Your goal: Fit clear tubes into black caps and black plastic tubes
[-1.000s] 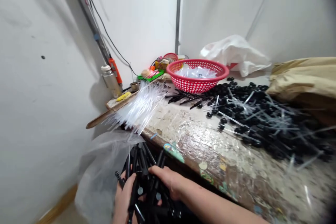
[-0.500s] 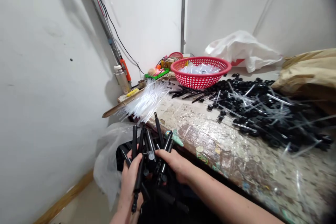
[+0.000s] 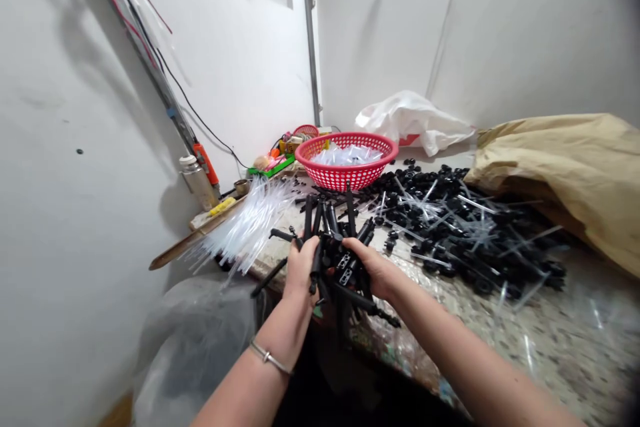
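Note:
A loose bundle of black plastic tubes is gripped between my two hands above the table's front edge. My left hand closes around the bundle's left side, thumb on top. On the right side, my right hand presses in with its thumb over the tubes; its other fingers are mostly hidden. Several tubes stick out at odd angles, upward, to the left and down to the right. Beyond the bundle, clear thin plastic tubes lie in a heap on the left of the table.
A red basket holds translucent pieces. Black parts mixed with clear tubes cover the table's right side. A brown sack and white bag lie behind. Below left hangs a clear plastic bag; a bottle stands by the wall.
Both hands have lifted the black tubes up from the dark opening by the clear bag to over the table's edge. The camera view has tilted up and turned right.

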Available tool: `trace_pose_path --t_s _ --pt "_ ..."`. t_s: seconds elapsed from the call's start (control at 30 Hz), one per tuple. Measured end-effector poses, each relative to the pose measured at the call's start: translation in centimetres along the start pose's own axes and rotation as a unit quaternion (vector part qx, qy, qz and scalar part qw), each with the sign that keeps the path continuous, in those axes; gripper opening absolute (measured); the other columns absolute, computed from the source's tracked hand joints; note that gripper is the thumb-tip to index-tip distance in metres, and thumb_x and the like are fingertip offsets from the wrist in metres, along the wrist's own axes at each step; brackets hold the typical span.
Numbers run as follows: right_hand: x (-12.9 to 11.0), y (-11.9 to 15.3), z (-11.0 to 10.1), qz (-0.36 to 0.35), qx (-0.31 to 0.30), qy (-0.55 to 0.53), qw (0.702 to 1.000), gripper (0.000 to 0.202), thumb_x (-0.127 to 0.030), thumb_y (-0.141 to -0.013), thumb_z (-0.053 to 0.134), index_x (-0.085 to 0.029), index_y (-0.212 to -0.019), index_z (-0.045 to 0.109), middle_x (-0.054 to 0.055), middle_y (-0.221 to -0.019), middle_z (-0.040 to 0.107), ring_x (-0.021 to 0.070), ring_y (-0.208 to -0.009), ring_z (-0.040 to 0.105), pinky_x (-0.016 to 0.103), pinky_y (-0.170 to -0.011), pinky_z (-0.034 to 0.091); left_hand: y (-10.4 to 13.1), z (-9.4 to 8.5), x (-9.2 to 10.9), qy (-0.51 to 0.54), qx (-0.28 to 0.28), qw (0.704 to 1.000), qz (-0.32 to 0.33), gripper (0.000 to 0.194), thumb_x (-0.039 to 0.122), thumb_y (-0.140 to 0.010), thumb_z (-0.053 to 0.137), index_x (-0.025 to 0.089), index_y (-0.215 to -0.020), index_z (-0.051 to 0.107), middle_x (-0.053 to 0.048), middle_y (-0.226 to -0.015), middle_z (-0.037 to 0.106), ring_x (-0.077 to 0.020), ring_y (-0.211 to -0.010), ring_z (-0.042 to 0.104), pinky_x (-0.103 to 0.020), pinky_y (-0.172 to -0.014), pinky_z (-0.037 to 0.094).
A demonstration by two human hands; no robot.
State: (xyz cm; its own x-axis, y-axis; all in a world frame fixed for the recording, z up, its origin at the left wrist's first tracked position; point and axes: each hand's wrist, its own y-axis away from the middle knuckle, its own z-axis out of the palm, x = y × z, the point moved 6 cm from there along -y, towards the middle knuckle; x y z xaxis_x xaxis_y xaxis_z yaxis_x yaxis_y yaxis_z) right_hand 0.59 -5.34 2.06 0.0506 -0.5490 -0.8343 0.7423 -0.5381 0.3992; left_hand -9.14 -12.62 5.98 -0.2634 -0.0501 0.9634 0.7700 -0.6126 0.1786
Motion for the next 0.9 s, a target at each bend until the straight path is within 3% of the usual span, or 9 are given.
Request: trace_pose_path --t_s 0.1,0.2,0.33,0.43,0.63,0.7,0.77,0.83,0.9 --pt "-1.2 -2.2 -3.8 0.004 0.036 0.035 0.999 0.038 -0.047 -0.080 0.046 -0.012 -0.089 0.058 0.008 -0.066 0.067 0.0166 -0.053 0.061 0.027 -0.045 0.050 -2.9 3.8 -1.7 -0.004 -0.052 0.998 -0.024 0.023 0.026 -0.074 0.058 0.017 -0.095 0.057 0.004 -0.057 0.052 -0.0107 -0.047 0.053 -0.021 -0.046 0.047" --pt "-2.2 -3.9 -6.9 0.000 0.073 0.081 0.994 0.040 -0.049 -0.077 0.054 -0.012 -0.092 0.059 0.009 -0.067 0.067 0.0187 -0.054 0.062 0.033 -0.050 0.053 -5.5 6.4 -3.7 -0.014 -0.089 0.995 -0.051 0.026 0.028 -0.075 0.058 0.016 -0.098 0.055 0.003 -0.059 0.053 -0.0098 -0.045 0.051 -0.021 -0.043 0.047" --pt "-3.5 -5.9 -9.4 -0.040 0.133 0.166 0.976 0.047 -0.051 -0.074 0.059 -0.015 -0.104 0.058 0.009 -0.081 0.069 0.0184 -0.064 0.064 0.031 -0.058 0.054 -8.3 8.4 -5.6 -0.025 -0.140 0.987 -0.078 0.038 0.036 -0.073 0.064 0.018 -0.105 0.055 -0.004 -0.080 0.062 -0.0121 -0.058 0.057 -0.022 -0.047 0.050" --pt "-4.6 -7.2 -10.8 -0.061 0.196 0.246 0.947 0.053 -0.051 -0.074 0.058 -0.017 -0.114 0.054 0.010 -0.096 0.067 0.0209 -0.075 0.065 0.034 -0.064 0.053 -9.5 9.1 -6.0 -0.034 -0.176 0.979 -0.097 0.052 0.044 -0.074 0.063 0.024 -0.120 0.047 -0.007 -0.103 0.062 -0.0161 -0.077 0.061 -0.026 -0.054 0.054" --pt "-6.8 -8.2 -12.5 -0.105 0.235 0.399 0.880 0.072 -0.047 -0.065 0.068 -0.014 -0.126 0.048 0.015 -0.123 0.055 0.0280 -0.114 0.051 0.038 -0.097 0.039 -10.0 7.9 -4.7 -0.080 -0.262 0.955 -0.113 0.055 0.062 -0.076 0.050 0.033 -0.123 0.049 -0.008 -0.126 0.054 -0.0282 -0.107 0.055 -0.033 -0.061 0.055" --pt "-7.6 -7.8 -12.6 -0.130 0.235 0.498 0.825 0.073 -0.047 -0.070 0.064 -0.013 -0.131 0.043 0.016 -0.131 0.047 0.0298 -0.119 0.046 0.041 -0.101 0.035 -10.1 6.7 -4.0 -0.102 -0.262 0.953 -0.108 0.057 0.065 -0.078 0.043 0.032 -0.123 0.050 -0.007 -0.139 0.042 -0.0326 -0.122 0.042 -0.035 -0.063 0.055" --pt "-8.3 -7.2 -12.3 -0.150 0.236 0.603 0.747 0.064 -0.046 -0.077 0.055 -0.013 -0.131 0.045 0.016 -0.135 0.043 0.0310 -0.120 0.046 0.043 -0.100 0.036 -10.3 5.5 -3.3 -0.128 -0.249 0.955 -0.099 0.057 0.064 -0.079 0.042 0.030 -0.123 0.050 -0.005 -0.146 0.032 -0.0340 -0.128 0.033 -0.035 -0.063 0.055" --pt "-9.1 -6.4 -11.8 -0.165 0.243 0.661 0.690 0.052 -0.045 -0.081 0.049 -0.016 -0.123 0.054 0.015 -0.133 0.046 0.0313 -0.116 0.050 0.044 -0.097 0.039 -10.7 4.1 -2.4 -0.159 -0.229 0.956 -0.089 0.052 0.060 -0.078 0.048 0.029 -0.119 0.054 -0.004 -0.146 0.031 -0.0330 -0.125 0.037 -0.033 -0.061 0.055" --pt "-10.1 -5.3 -10.6 -0.195 0.253 0.678 0.662 0.043 -0.043 -0.081 0.048 -0.017 -0.113 0.061 0.014 -0.128 0.050 0.0314 -0.111 0.053 0.045 -0.094 0.042 -11.3 2.1 -1.3 -0.195 -0.195 0.958 -0.075 0.044 0.055 -0.076 0.056 0.025 -0.108 0.062 -0.006 -0.141 0.041 -0.0299 -0.111 0.049 -0.028 -0.055 0.054"
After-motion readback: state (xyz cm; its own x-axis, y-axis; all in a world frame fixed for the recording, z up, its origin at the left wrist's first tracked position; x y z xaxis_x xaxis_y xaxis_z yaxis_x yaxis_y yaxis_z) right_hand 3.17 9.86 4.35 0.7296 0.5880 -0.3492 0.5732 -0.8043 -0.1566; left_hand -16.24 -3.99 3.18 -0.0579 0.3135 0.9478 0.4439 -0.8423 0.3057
